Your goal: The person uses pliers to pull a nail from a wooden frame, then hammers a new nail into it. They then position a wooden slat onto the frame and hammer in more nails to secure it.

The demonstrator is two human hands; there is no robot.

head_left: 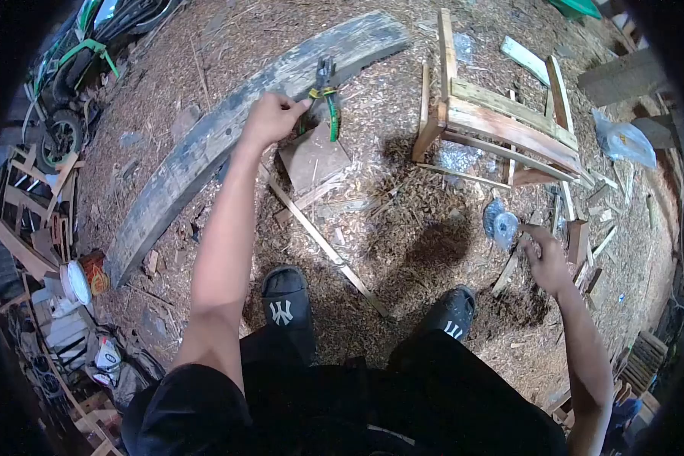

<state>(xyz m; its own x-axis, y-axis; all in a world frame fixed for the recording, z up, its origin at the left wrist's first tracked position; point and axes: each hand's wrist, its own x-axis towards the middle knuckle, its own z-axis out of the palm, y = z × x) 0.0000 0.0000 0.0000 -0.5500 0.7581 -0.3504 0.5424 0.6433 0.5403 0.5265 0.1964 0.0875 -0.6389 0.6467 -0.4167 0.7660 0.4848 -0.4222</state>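
Observation:
My left hand (270, 121) is closed on one handle of a pair of pliers (332, 114) with green and yellow grips. Their dark jaws point away from me, overlapping the edge of a long curved plank (197, 148). Below the pliers lies a flat square block (315, 158). Over on the right, my right hand (547, 262) has its fingers curved and apart, holding nothing that shows. Just left of its fingertips sits a clear plastic bag (501, 226) on the wood chips.
A wooden frame like a small stool (513, 125) lies at the upper right. A thin wood strip (323, 243) runs toward my sandals (287, 304). Wood offcuts (577, 242) lie beyond my right hand. At the upper left stands a motorbike (72, 76).

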